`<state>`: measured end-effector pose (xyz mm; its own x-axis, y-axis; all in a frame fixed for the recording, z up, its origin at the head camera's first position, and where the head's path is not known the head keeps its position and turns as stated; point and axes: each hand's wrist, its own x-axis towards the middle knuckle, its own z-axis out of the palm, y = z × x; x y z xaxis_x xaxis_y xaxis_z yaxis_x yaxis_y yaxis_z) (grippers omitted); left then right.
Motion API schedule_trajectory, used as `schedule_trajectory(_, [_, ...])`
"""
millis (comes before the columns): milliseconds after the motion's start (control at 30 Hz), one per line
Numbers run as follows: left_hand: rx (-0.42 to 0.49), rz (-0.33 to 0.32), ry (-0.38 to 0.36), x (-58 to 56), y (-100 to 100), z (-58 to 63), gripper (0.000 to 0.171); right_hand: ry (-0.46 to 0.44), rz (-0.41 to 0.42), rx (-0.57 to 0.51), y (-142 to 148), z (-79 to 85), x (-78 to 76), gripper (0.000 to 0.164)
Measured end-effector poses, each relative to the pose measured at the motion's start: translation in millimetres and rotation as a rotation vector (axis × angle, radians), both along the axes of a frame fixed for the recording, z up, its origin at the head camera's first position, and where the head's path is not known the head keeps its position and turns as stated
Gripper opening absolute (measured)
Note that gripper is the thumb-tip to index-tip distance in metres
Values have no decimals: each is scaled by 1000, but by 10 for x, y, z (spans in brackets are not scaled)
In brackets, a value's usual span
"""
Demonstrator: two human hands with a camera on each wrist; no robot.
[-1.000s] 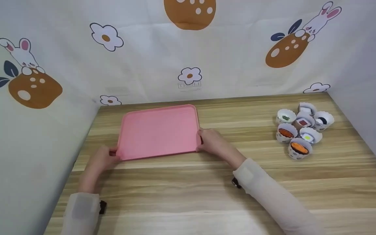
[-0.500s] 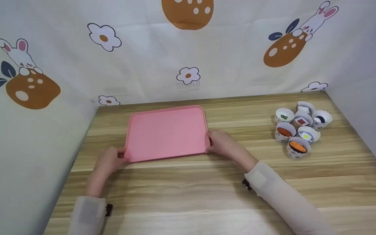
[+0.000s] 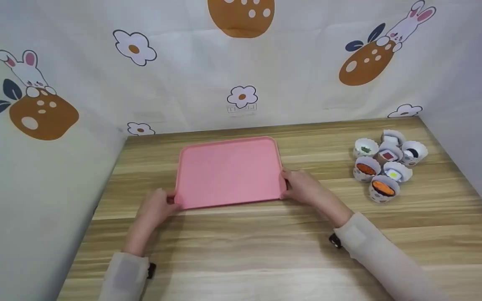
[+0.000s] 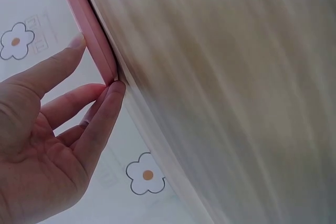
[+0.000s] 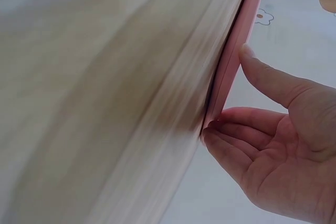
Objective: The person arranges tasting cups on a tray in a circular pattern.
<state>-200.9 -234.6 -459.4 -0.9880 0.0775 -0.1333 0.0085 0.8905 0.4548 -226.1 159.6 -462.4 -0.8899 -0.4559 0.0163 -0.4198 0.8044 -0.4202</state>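
A pink rectangular tray (image 3: 230, 171) with a low raised rim lies on the wooden table, left of its middle, with nothing on it. My left hand (image 3: 157, 207) holds its near left corner; in the left wrist view the thumb is on the front edge and the fingertips (image 4: 116, 88) are at the corner. At the near right corner, my right hand (image 3: 303, 188) grips the tray likewise, its thumb along the front edge and its fingers (image 5: 231, 148) round the side in the right wrist view.
Several white scalloped paper cups (image 3: 384, 190) cluster at the right of the wooden table (image 3: 241, 251), holding small sushi-like pieces with orange, red, yellow and black tops. Cloth walls (image 3: 191, 83) printed with rabbits and flowers enclose the table at the back and sides.
The pink tray has slid to the right along the table and slightly nearer, with both hands moving along at its corners. The cups have stayed in place.
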Motion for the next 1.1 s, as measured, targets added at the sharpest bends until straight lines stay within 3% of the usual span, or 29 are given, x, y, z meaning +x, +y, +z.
schedule_trajectory(200, [-20, -19, 46, 14, 141, -14, 25, 30, 4, -9, 146, -7, 37, 27])
schedule_trajectory(467, [-5, -25, 38, 15, 313, -38, 24, -68, -41, 2, 318, 3, 103, 24])
schedule_trajectory(800, [-39, -60, 74, 9, 523, -51, 10, -91, -60, -14, 509, 48, 156, 14])
schedule_trajectory(1000, [-41, -81, 95, 4, 643, -44, 13, -105, -76, 60, 622, 77, 187, 34])
schedule_trajectory(1100, [-36, -88, 100, -12, 696, -42, 16, -110, -82, 85, 676, 81, 194, 35])
